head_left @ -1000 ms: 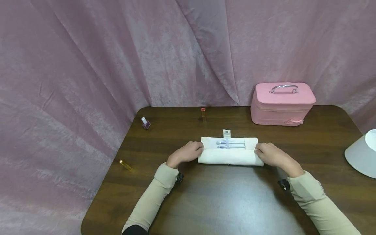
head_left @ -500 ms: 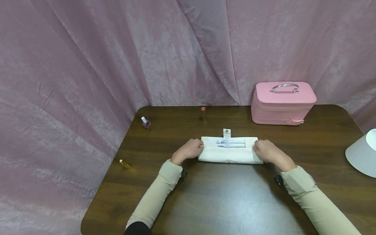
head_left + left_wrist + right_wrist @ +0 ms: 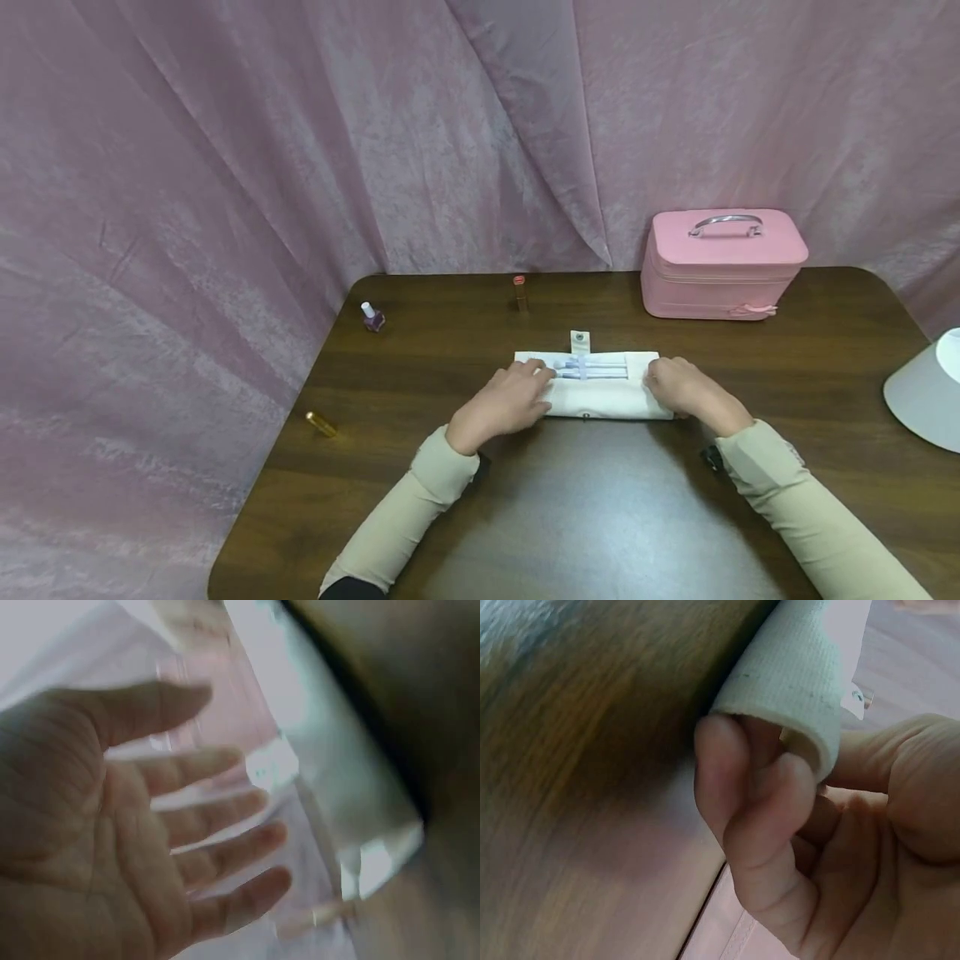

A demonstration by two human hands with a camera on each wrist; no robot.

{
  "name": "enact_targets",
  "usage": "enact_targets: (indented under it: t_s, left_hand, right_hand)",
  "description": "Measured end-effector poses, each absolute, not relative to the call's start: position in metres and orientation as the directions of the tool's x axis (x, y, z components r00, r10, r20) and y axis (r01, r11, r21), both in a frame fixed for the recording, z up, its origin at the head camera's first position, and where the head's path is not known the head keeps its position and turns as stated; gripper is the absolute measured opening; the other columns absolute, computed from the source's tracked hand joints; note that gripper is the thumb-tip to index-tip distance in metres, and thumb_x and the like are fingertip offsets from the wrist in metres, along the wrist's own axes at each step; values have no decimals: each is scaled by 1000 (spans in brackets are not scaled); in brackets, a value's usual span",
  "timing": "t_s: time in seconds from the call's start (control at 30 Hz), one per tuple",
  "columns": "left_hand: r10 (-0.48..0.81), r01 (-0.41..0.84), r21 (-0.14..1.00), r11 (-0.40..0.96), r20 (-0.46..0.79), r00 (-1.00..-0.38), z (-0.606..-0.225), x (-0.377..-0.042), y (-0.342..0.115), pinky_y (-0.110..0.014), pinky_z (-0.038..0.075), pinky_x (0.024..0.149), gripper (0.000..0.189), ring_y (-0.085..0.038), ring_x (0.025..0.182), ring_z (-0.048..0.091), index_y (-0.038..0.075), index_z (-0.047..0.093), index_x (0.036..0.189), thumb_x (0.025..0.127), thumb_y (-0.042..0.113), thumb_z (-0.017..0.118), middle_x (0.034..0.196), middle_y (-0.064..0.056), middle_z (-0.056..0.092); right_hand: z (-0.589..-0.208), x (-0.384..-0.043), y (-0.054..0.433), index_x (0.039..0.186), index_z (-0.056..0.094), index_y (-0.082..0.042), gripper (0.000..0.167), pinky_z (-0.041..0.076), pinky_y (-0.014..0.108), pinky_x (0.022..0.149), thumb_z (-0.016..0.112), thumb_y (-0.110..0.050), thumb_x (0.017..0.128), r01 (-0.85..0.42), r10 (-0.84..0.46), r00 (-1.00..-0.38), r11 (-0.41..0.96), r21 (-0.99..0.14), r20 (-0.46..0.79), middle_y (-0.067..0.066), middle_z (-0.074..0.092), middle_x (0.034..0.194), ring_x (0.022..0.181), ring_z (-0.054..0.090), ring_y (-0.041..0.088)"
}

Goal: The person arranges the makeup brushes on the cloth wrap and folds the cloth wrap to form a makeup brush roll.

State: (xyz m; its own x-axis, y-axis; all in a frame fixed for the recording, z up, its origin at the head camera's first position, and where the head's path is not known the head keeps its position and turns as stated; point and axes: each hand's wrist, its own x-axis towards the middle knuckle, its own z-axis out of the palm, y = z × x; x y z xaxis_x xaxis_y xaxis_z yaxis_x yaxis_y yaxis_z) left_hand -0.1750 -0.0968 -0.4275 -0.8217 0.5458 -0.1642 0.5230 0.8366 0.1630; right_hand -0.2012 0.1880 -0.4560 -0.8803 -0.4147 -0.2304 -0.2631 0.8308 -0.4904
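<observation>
A white cloth brush roll (image 3: 607,400) lies partly rolled on the table, its near edge folded over. Several pale-blue makeup brushes (image 3: 600,367) show in its upper part, and a snap tab (image 3: 580,342) sticks out at the far side. My left hand (image 3: 508,400) is over the roll's left part, fingers spread and nearly straight; the left wrist view shows its palm (image 3: 127,832) holding nothing. At the roll's right end my right hand (image 3: 693,392) grips the folded edge, fingers curled into the rolled end (image 3: 795,697) in the right wrist view.
A pink case (image 3: 723,267) with a silver handle stands at the back right. An upright lipstick (image 3: 521,293) is behind the roll. Nail polish (image 3: 372,317) and a gold tube (image 3: 321,423) are on the left. A white lampshade (image 3: 930,392) stands at the right edge.
My left hand has let go of the roll's left end and moved right over it, its fingers opening. My right hand shifted slightly inward early on and keeps its grip on the right end.
</observation>
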Motion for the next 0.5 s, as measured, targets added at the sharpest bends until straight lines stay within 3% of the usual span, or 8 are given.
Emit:
enact_targets:
  t_s: [0.1,0.23,0.4,0.5]
  left_hand:
    - [630,611,153,776,-236,-740,-433,-168,-84,-46,44,101,53,-26,135,46,13,50,147,100,31,65,153,-8,45]
    - [607,594,145,792,-297,-737,-441,-163,-73,-48,42,103,62,-25,141,41,13,42,153,100,34,65,157,-5,40]
    - [582,574,128,809,-306,-753,-441,-161,-70,-49,41,103,67,-26,141,41,12,38,156,100,36,64,158,-6,40]
    - [581,577,114,809,-305,-755,-441,-160,-69,-48,42,103,67,-26,141,41,12,38,157,100,37,64,157,-5,40]
  right_hand:
    - [-456,-201,189,75,56,-4,28,48,31,46,43,-4,100,-262,-410,-884,833,-487,-226,8,54,64,45,55,17]
    - [-456,-201,189,78,58,-3,24,49,37,51,47,-6,99,-262,-391,-898,846,-465,-204,9,55,67,52,57,21]
    - [-448,-193,185,90,62,2,15,48,54,58,62,-12,95,-308,-309,-949,858,-410,66,19,65,78,69,64,40]
    - [-443,-187,177,98,64,1,18,50,57,63,71,-14,90,-426,-367,-904,806,-410,219,19,68,88,77,66,43]
